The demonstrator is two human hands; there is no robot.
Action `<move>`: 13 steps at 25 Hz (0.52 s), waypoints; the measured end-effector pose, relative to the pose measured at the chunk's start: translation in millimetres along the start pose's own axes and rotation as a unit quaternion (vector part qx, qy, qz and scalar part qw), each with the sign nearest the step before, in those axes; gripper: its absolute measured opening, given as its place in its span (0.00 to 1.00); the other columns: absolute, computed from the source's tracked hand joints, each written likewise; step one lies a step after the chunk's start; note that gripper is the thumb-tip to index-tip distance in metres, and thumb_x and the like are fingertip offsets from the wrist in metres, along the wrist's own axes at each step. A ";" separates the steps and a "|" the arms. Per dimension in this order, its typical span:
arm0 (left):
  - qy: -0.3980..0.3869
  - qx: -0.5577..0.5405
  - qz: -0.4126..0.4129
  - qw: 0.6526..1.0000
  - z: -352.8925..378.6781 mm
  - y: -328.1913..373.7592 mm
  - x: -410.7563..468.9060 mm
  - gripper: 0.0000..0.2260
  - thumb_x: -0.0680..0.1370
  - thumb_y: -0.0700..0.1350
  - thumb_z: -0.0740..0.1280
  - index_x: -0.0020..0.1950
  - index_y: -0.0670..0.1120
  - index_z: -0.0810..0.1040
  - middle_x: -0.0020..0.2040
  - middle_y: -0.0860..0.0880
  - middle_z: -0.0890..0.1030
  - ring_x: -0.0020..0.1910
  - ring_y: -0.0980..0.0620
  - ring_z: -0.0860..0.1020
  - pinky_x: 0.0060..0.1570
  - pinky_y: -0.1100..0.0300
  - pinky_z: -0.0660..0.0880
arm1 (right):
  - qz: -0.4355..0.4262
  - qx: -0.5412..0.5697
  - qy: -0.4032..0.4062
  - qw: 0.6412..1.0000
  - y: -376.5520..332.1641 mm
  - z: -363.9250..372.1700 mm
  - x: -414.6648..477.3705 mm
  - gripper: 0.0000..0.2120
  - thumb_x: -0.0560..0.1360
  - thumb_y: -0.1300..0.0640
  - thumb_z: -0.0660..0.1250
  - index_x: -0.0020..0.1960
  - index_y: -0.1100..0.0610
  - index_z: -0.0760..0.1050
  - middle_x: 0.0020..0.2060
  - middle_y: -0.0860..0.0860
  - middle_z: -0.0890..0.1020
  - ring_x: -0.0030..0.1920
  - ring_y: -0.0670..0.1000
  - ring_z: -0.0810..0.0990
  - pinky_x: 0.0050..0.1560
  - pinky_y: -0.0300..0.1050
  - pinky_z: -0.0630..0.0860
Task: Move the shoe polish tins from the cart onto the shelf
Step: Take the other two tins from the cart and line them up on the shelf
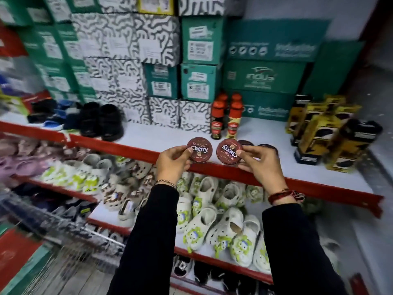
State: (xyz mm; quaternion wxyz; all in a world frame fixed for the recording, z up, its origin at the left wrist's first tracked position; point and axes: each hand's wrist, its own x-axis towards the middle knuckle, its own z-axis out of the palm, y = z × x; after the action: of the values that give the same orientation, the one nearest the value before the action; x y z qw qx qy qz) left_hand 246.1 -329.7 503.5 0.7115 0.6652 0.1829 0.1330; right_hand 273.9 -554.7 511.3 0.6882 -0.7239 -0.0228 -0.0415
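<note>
My left hand grips a round brown shoe polish tin with "Cherry" on its lid, held up at the red front edge of the shelf. A second brown tin, its label upside down, is pinched in my right hand just to the right. Both tins face me, close together but apart. Two more dark tins lie on the white shelf board behind my right hand, partly hidden. The wire cart is at the lower left, blurred.
Red-capped polish bottles stand behind the tins. Yellow-black boxes fill the shelf's right. Black shoes sit at its left, green and patterned shoe boxes stacked at the back. White clogs crowd the lower shelves.
</note>
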 end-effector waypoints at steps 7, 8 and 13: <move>-0.086 0.139 0.042 0.986 76.0 10.3 15.0 0.10 0.73 0.45 0.74 0.51 0.42 0.85 0.44 0.43 0.86 0.41 0.44 0.86 0.53 0.48 0.83 | 0.026 -0.126 0.104 0.986 -3.6 -80.5 12.3 0.12 0.73 0.63 0.73 0.56 0.64 0.80 0.46 0.63 0.85 0.40 0.56 0.85 0.36 0.41 0.84; -0.098 0.169 0.044 0.980 82.5 9.9 16.8 0.09 0.72 0.47 0.74 0.49 0.44 0.86 0.45 0.42 0.87 0.43 0.43 0.86 0.54 0.46 0.82 | 0.034 -0.151 0.117 0.981 -2.4 -88.3 13.0 0.12 0.73 0.61 0.74 0.55 0.62 0.80 0.45 0.61 0.85 0.37 0.54 0.85 0.36 0.43 0.83; -0.126 0.325 0.045 0.936 106.0 12.4 25.6 0.10 0.71 0.49 0.74 0.47 0.44 0.87 0.47 0.43 0.88 0.49 0.43 0.86 0.56 0.49 0.81 | 0.072 -0.257 0.136 0.954 2.0 -104.9 17.9 0.07 0.72 0.56 0.75 0.46 0.60 0.84 0.35 0.54 0.85 0.29 0.53 0.83 0.42 0.53 0.85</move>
State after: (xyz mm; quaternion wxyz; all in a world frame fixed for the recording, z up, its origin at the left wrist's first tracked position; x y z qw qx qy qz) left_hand 316.1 -412.8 518.8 0.4670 0.8791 0.0948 0.0129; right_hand 288.9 -660.0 516.1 0.4771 -0.8634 0.1347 -0.0941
